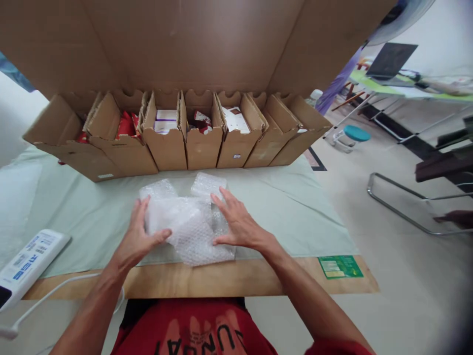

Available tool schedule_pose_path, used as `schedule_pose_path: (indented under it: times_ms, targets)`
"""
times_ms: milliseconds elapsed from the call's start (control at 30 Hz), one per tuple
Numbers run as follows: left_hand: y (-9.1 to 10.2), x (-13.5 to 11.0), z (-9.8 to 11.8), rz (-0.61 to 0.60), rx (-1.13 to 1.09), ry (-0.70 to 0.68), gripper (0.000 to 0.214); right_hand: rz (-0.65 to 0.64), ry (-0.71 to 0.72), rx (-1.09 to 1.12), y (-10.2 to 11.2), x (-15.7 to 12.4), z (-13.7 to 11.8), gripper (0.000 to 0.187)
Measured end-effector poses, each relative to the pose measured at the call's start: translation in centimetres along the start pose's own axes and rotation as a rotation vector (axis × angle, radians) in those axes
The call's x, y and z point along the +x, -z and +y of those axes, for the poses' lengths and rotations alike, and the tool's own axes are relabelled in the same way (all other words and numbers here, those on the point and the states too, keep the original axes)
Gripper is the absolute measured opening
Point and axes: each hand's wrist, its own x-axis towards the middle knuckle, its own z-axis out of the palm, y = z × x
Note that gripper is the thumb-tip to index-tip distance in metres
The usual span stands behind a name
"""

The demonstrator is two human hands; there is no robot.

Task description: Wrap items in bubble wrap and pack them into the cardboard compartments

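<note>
Several pieces of clear bubble wrap [195, 231] lie in a loose heap near the front edge of the cloth-covered table. My left hand [140, 231] rests against the heap's left side, thumb and fingers spread apart. On the right side, my right hand [236, 219] touches the wrap with its fingers also spread. Neither hand is closed around a piece. Whether anything lies inside or under the wrap, I cannot tell.
Behind the wrap stands a row of cardboard bins [201, 148], some holding small packets and boxes. A white device with printed labels [33, 264] lies at the left, its cable [70, 280] crossing the front. A green card [340, 266] sits at the right edge.
</note>
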Motion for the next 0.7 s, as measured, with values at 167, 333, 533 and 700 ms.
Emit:
schedule_pose_path:
  times_ms: [167, 333, 533, 700]
  targets:
    - [-3.5, -0.2, 1.5, -0.166, 0.138, -0.066, 0.115, -0.072, -0.037, -0.088, -2.9, 4.8, -2.3, 0.097]
    - [-4.3, -0.6, 2.1, 0.101, 0.100, -0.143, 0.077, 0.022, 0.012, 0.046, -3.3, 7.0, -4.5, 0.036]
    - [7.4, -0.5, 2.1, 0.400, 0.154, -0.222, 0.066, 0.045, 0.267, 0.150, -1.0, 15.1, -13.2, 0.047]
    - [19.7, -0.6, -1.9, 0.699, 0.304, -0.124, 0.074, -0.006, 0.538, 0.079, -3.1, 26.1, -24.5, 0.057]
